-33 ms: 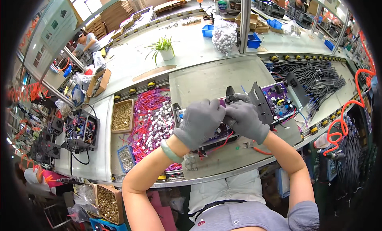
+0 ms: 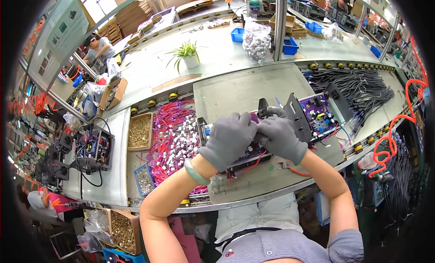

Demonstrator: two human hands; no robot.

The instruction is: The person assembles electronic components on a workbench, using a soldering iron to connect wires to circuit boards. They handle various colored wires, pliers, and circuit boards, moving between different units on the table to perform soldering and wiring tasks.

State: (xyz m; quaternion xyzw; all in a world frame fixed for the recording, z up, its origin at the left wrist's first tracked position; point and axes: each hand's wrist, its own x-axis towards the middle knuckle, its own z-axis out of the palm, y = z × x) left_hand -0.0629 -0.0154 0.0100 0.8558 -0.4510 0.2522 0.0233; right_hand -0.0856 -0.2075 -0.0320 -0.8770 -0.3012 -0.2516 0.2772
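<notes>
My left hand (image 2: 228,140), in a grey glove, is closed over a purple circuit board (image 2: 255,149) in a dark metal housing. My right hand (image 2: 282,135), also gloved, meets it there with bent fingers. The fingertips of both press together above the board; whatever they pinch is hidden. A red wire (image 2: 256,162) trails from the near side of this unit. Just right of my right hand stands a second open unit (image 2: 315,112) with a purple board, black side plates and loose wires.
Left of the work lie a heap of red-wired white connectors (image 2: 174,143), a box of brass-coloured parts (image 2: 140,132) and a blue tray (image 2: 144,180). Black cables (image 2: 355,93) lie at the right, near an orange coiled hose (image 2: 390,145). A potted plant (image 2: 190,61) stands beyond.
</notes>
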